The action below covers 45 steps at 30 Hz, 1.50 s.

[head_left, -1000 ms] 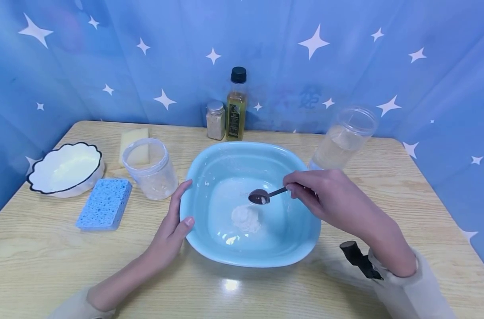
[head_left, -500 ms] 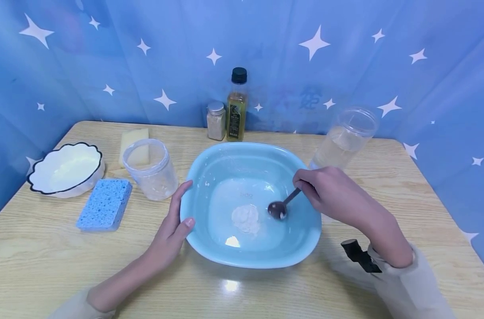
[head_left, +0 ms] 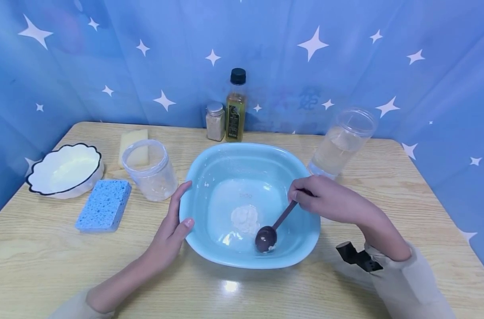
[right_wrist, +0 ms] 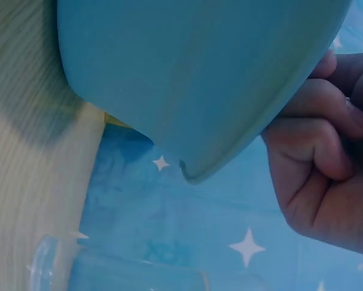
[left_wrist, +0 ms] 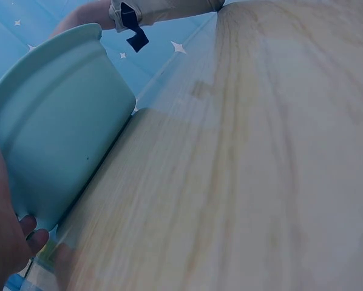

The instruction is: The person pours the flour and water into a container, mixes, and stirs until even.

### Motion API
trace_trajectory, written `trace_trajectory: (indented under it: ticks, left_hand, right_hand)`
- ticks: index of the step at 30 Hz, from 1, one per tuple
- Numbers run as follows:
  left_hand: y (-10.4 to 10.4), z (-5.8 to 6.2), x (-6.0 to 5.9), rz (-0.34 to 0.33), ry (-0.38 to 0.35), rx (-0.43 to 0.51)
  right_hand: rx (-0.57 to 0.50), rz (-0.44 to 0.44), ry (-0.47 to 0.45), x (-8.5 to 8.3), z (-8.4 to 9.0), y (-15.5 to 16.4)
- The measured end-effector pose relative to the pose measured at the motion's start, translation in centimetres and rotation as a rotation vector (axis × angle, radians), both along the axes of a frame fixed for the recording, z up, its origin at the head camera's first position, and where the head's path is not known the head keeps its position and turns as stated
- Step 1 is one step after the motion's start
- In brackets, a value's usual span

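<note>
A dark spoon (head_left: 274,225) is pinched by the curled right hand (head_left: 325,199) inside the blue basin (head_left: 210,164); the near-left rim is touched by the open left hand (head_left: 171,230).

The right hand (head_left: 325,201) hides the spoon (head_left: 271,230) handle's end; both elbows cut off below

The basin (head_left: 249,164) was pale turquoise, holding white powder (head_left: 245,218) and a dark brown spoon (head_left: 267,236). The backdrop (head_left: 345,53) was blue with white stars. One sponge (head_left: 104,204) was blue, another (head_left: 133,142) cream. The white dish (head_left: 62,169) had a black scalloped rim.
</note>
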State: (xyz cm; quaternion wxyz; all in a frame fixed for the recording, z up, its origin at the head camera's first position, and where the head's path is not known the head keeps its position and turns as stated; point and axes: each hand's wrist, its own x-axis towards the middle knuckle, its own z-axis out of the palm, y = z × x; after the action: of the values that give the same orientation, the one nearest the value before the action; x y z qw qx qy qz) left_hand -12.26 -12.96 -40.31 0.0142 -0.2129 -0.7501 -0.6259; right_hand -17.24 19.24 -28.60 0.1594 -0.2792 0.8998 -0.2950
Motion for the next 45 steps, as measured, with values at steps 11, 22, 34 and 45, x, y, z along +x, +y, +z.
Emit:
trace_trajectory:
  ticks: [11, 22, 34, 45]
  left_hand:
    - [0.0, 0.1, 0.0, -0.005, -0.01, 0.001]
    - [0.0, 0.1, 0.0, -0.008, -0.02, 0.007]
    - [0.0, 0.0, -0.1, -0.011, -0.027, 0.008]
    - [0.0, 0.0, 0.0, -0.01, -0.031, 0.012]
  right_hand:
    - [-0.154, 0.043, 0.345, 0.3, -0.2, -0.7]
    - [-0.351, 0.176, 0.51, 0.7, 0.3, -1.0]
    - [-0.041, 0.058, 0.621, -0.2, -0.3, -0.5]
    - [0.01, 0.04, 0.384, -0.3, 0.2, 0.8]
